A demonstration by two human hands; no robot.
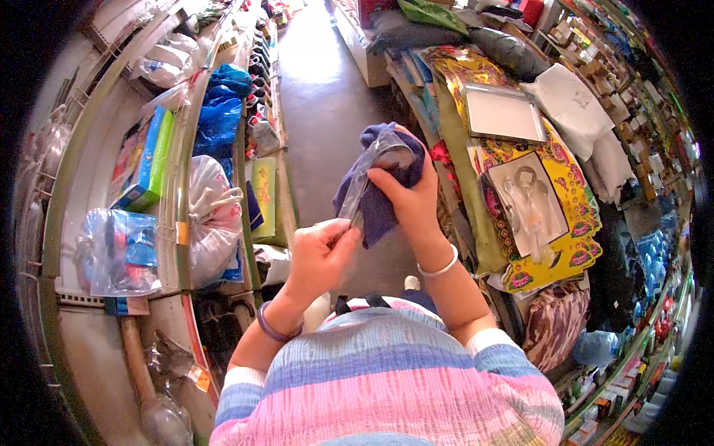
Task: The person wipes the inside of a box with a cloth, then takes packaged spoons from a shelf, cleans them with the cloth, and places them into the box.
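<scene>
Over the aisle, my right hand (416, 204) grips a bundled purple-blue cloth (379, 212), its thumb pressing on the front. Across the bundle runs a strip of clear plastic (362, 181), wider and shiny near the top. The lower end of that plastic is pinched between the fingers of my left hand (325, 253), just below and left of the cloth. What lies inside the folds is hidden. A bracelet circles each wrist.
Shelves on the left hold a tied white plastic bag (214, 219), a blue-green box (145, 160) and blue bags (221, 111). To the right, a yellow patterned sheet (554, 230) carries a framed tray (506, 113) and packaged items. The grey floor (316, 111) runs ahead.
</scene>
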